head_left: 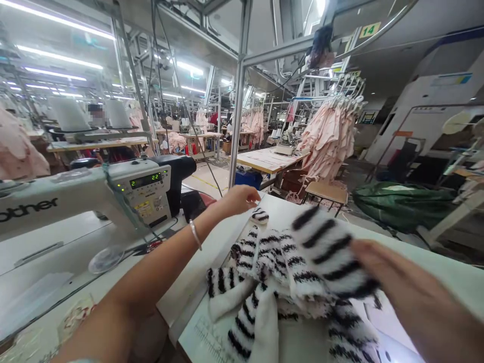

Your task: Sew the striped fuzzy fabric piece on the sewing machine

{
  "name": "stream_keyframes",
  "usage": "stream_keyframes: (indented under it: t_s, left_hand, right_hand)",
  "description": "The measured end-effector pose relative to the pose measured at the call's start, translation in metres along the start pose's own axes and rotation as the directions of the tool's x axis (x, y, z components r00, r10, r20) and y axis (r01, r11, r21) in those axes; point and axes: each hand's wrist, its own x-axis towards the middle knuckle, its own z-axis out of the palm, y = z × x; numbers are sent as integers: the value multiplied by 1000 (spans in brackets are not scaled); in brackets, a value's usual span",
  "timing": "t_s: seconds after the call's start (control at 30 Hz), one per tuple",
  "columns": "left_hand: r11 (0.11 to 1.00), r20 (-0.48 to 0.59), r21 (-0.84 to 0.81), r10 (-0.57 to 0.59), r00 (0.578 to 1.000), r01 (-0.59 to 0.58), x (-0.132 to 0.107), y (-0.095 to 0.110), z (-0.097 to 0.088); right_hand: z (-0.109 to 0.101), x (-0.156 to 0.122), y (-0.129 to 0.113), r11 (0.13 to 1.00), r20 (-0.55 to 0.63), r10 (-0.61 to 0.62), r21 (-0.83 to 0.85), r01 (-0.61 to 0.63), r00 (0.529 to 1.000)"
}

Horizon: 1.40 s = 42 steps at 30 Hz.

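**Two hands among striped fleece**

Two hands worked well apart. Nearest, the right hand gripped a blurred black-and-white striped fuzzy fabric piece above the heap of matching striped pieces on the white table. Farther off, the left hand pinched a small striped scrap. Beyond stood the white sewing machine.

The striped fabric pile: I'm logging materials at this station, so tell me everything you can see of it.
The striped fabric pile is a heap of fluffy, fleece-like pieces in white with black stripes, some showing a plain white underside. It lies crumpled and overlapping on the white table, to the right of the sewing machine. The right hand grips one blurred piece lifted above the heap. The left hand reaches to a small separate striped piece beyond the pile; actual contact is unclear.
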Motion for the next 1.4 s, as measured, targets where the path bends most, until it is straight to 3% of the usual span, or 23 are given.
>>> stream_keyframes:
  t_s: [0.13, 0.27, 0.43, 0.57, 0.63, 0.77, 0.93, 1.03, 1.13, 1.2, 1.3, 1.4]
  left_hand:
    - [998, 147, -33, 53, 988, -49, 20, -30, 56]
    - [990, 93, -139, -9, 996, 22, 25, -39, 81]
    - [877, -90, -464, -188, 978, 125, 37, -25, 59]
    - [645, 8, -752, -199, 980, 137, 34, -1, 28]
    - [528, 61, -838, -165, 984, 140, 26, 12, 17]
    - [361, 124, -920, -97, 988, 151, 11, 32, 11]
    - [277, 177, -944, -36, 984, 180, 2, 44, 13]
    - [345, 190, -920, -25, 981, 187, 0, 45, 14]
    - [449, 121, -889, 46, 992, 88, 0, 42, 15]
    - [449, 16, -892, 134, 991, -46, 1, 40, 17]
    - [417, -135, -882, 220, 966, -218, 1, 38, 18]
    - [404, -200, -871, 229, 953, -280, 0, 35, 19]
  right_hand:
    - [36, -1, -11, 986, 65, -54, -152, 64, 996]
    - [52, -13, -16, 939, 211, -205, -233, 252, 956]
    - [43, -17, -29, 898, 298, -295, -238, 370, 908]
    - [33, -3, -40, 974, 14, -192, -121, 192, 981]
    - [29, 12, -39, 994, -104, -91, -70, 84, 990]
    - [27, 45, -30, 986, -120, 93, 152, -74, 988]
    - [32, 60, -26, 909, 45, 157, 383, -162, 987]
    - [33, 63, -21, 909, 16, 158, 389, -152, 987]
    - [33, 63, -17, 948, -77, 73, 315, -46, 994]
    - [33, 61, -17, 971, -187, -82, 208, 121, 979]
    - [34, 55, -21, 917, -308, -386, -29, 397, 870]
    - [34, 49, -24, 828, -280, -561, -204, 523, 779]
